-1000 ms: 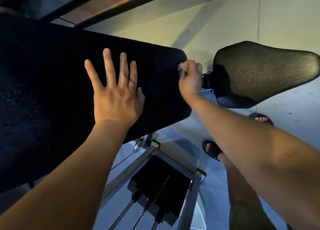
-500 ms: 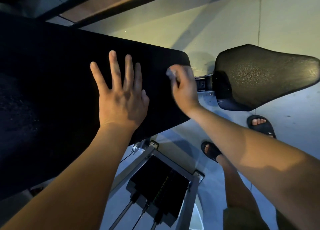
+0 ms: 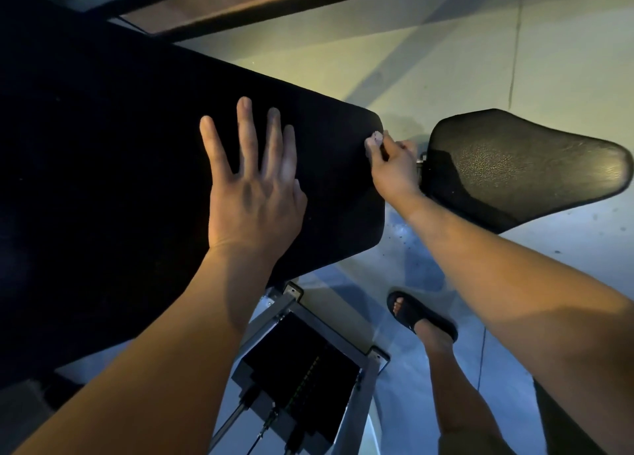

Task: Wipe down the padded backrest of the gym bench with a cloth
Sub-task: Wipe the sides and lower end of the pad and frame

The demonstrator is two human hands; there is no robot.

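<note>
- Your right hand (image 3: 394,173) is sliding back out to the right end of the wide black padded backrest (image 3: 137,145), having been further in on the pad half a second ago; your left hand (image 3: 254,193) is staying put.
- You are pinching the small pale wadded cloth (image 3: 375,139) between the thumb and curled fingers, and it is touching the far right corner of the backrest, at the edge.
- Your left hand is lying flat on the pad with the fingers spread, bracing and holding nothing.
- To do this stroke well, I judge you should be opening the wad so more fabric is meeting the pad, keeping even pressure, and overlapping each pass.
- Be rolling the cloth round the rounded edge, since only the corner is being reached now.
- Most of the pad to the left is lying under or beyond your bracing hand, so be shifting that hand as you are working leftward.
- Counting: two hands, one cloth, one backrest, one black textured seat pad (image 3: 521,166) just right of it, one grey steel frame (image 3: 271,317) near you, one black sandal (image 3: 422,317) showing on the pale concrete floor (image 3: 446,59).
</note>
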